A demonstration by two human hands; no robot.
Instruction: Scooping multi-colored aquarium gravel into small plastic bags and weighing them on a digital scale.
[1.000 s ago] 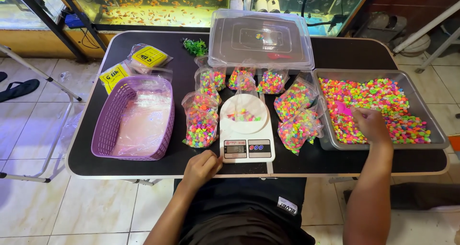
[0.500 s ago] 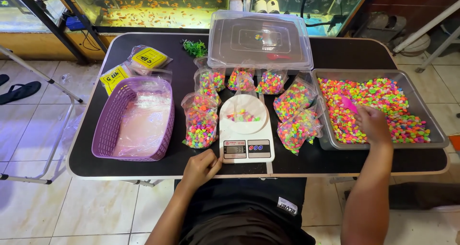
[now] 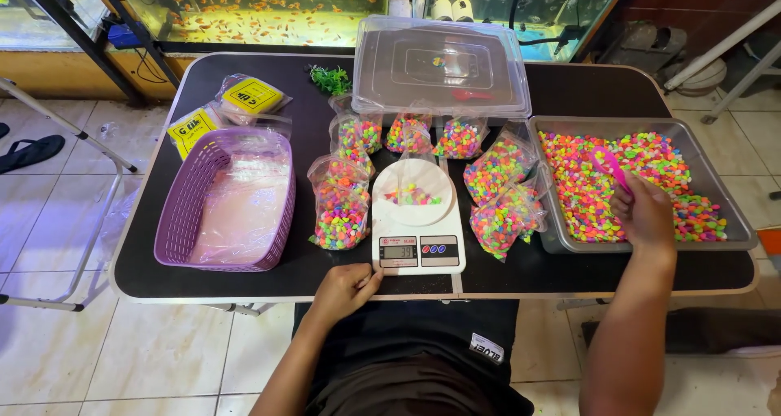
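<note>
Bare arms, dark clothes, that's pretty much the whole look

Both forearms are uncovered right down to the left hand and right hand, no sleeves, no watch or rings that I can make out. Below that it's black clothing across the lap, with a small white sewn-on label near the hem on the right side.

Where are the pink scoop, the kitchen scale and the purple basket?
pink scoop (image 3: 608, 165), head view, on its blade.
kitchen scale (image 3: 419, 252), head view, on its front panel.
purple basket (image 3: 181, 213), head view, on its left wall.
</note>
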